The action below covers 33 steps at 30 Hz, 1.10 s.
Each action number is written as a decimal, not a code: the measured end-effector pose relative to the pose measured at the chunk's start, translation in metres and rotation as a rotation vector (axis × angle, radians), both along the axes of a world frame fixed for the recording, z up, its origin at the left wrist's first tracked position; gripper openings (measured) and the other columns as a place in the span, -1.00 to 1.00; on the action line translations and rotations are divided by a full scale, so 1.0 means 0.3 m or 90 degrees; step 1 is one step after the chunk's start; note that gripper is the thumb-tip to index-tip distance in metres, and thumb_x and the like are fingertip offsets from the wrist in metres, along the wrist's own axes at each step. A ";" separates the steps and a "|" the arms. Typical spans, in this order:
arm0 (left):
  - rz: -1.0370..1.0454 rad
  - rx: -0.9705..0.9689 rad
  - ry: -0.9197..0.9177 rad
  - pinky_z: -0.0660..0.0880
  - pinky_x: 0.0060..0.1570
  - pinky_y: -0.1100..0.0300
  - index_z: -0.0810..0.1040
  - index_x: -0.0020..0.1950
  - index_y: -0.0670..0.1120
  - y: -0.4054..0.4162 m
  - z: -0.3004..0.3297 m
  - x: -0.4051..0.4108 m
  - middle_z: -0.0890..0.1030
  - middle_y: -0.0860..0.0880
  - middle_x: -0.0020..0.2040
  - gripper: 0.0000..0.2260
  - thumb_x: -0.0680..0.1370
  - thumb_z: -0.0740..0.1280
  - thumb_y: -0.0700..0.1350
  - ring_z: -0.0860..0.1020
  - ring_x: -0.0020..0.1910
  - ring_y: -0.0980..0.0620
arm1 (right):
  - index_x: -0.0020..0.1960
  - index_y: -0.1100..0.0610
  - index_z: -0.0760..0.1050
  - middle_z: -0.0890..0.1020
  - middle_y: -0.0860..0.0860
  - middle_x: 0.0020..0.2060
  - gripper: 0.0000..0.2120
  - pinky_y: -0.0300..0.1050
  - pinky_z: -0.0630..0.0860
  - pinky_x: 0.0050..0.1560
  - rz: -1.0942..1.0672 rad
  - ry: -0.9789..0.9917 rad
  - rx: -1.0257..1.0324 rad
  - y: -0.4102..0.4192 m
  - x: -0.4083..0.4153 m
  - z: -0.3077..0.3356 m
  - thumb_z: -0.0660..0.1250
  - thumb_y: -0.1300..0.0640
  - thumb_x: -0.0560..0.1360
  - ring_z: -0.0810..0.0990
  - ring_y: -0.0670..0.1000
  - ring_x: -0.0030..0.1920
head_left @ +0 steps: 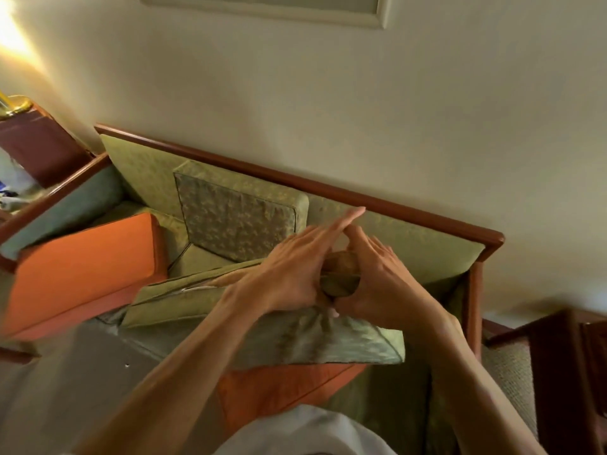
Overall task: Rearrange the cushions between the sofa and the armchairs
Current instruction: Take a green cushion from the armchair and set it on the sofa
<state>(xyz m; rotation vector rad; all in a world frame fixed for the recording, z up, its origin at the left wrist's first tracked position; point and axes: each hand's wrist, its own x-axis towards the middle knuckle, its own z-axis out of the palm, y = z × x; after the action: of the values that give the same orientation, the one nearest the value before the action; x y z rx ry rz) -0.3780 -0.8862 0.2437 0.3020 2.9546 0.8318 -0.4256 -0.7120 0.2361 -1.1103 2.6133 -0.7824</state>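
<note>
Blurring softens most of the scene, and both forearms run out of the bottom edge. The thumbs of both hands are hidden where they meet at a bunched fold of cloth, so how tightly they pinch cannot be told. The left hand (289,274) and right hand (377,277) lie together on the top edge of a flat green patterned fabric cushion (295,336), fingers stretched forward and fingertips touching above the fold, palms pressed on the gathered fabric between them. That cushion lies flat just under the hands, across the front of the wooden-framed green upholstered sofa (410,238). Beneath it, mostly covered, an orange fabric cushion (282,392) pokes out. A second green patterned square cushion (236,221) leans upright against the sofa back, and a thick orange block cushion (85,267) sits at the left, cut off by the frame edge.
</note>
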 end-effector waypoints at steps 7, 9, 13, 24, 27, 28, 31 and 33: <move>0.104 0.214 -0.020 0.50 0.25 0.07 -0.14 0.63 0.25 -0.338 0.024 0.116 0.44 0.12 0.39 0.30 0.18 0.72 0.00 0.49 0.30 0.09 | 0.58 0.07 0.01 0.40 0.00 0.37 0.17 0.06 0.30 0.36 0.092 0.107 0.029 -0.319 0.058 0.165 0.59 -0.19 0.18 0.30 0.02 0.33; 0.134 0.146 -0.070 0.39 0.34 0.16 -0.09 0.64 0.17 -0.417 -0.004 0.144 0.27 0.17 0.54 0.20 0.27 0.68 -0.13 0.37 0.45 0.08 | 0.59 0.10 -0.03 0.34 0.03 0.42 0.20 0.11 0.21 0.44 0.104 0.075 0.052 -0.423 0.077 0.083 0.58 -0.22 0.19 0.23 0.06 0.39; 0.156 0.073 -0.112 0.26 0.33 0.42 0.16 0.58 0.15 -0.598 -0.011 0.199 0.34 0.07 0.48 0.13 0.16 0.72 -0.13 0.35 0.35 0.30 | 0.61 0.00 -0.16 0.20 0.00 0.52 0.26 0.08 0.04 0.53 0.062 0.008 0.074 -0.538 0.066 -0.068 0.49 -0.43 0.21 0.14 0.10 0.50; 0.341 -0.058 -0.237 0.30 0.40 -0.04 -0.01 0.64 0.14 -0.906 -0.086 0.254 0.36 -0.14 0.53 0.19 0.23 0.69 -0.12 0.35 0.46 -0.17 | 0.55 -0.01 0.03 0.27 -0.02 0.46 0.25 0.13 0.01 0.54 -0.047 0.056 0.266 -0.342 -0.104 -0.186 0.48 -0.52 0.08 0.18 0.10 0.48; 0.370 -0.164 -0.294 0.24 0.48 -0.13 -0.15 0.65 0.08 -0.844 -0.067 0.214 0.14 -0.15 0.62 0.23 0.26 0.67 -0.12 0.21 0.55 -0.21 | 0.53 0.00 0.04 0.26 -0.01 0.45 0.23 0.16 0.02 0.53 -0.050 0.063 0.272 -0.328 -0.095 -0.189 0.49 -0.52 0.09 0.19 0.10 0.47; 0.373 -0.231 -0.290 0.17 0.52 -0.15 -0.18 0.65 0.01 -0.799 -0.054 0.198 0.01 -0.16 0.64 0.22 0.28 0.66 -0.12 0.09 0.60 -0.21 | 0.53 0.01 0.04 0.26 0.00 0.45 0.23 0.15 0.03 0.52 -0.051 0.063 0.273 -0.320 -0.090 -0.190 0.49 -0.52 0.09 0.20 0.11 0.47; 0.298 -0.344 -0.243 -0.09 0.56 -0.23 -0.30 0.62 -0.14 -0.592 -0.040 0.134 -0.30 -0.25 0.60 0.16 0.38 0.57 -0.05 -0.24 0.58 -0.29 | 0.54 0.02 0.04 0.26 0.00 0.45 0.22 0.13 0.05 0.51 -0.051 0.064 0.259 -0.292 -0.069 -0.193 0.51 -0.48 0.12 0.20 0.10 0.46; 0.205 -0.364 -0.221 -0.21 0.53 -0.29 -0.38 0.60 -0.10 -0.408 -0.075 0.083 -0.37 -0.30 0.57 0.17 0.42 0.53 0.04 -0.33 0.54 -0.36 | 0.57 0.04 -0.02 0.24 0.01 0.47 0.25 0.11 0.04 0.52 -0.036 0.068 0.242 -0.282 -0.059 -0.202 0.55 -0.42 0.14 0.18 0.10 0.47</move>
<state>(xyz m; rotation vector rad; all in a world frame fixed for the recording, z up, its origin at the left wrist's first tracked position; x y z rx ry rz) -0.3532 -1.0085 0.2214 -0.3204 2.7729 0.0133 -0.4433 -0.7967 0.1756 -0.9930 2.7326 -0.2219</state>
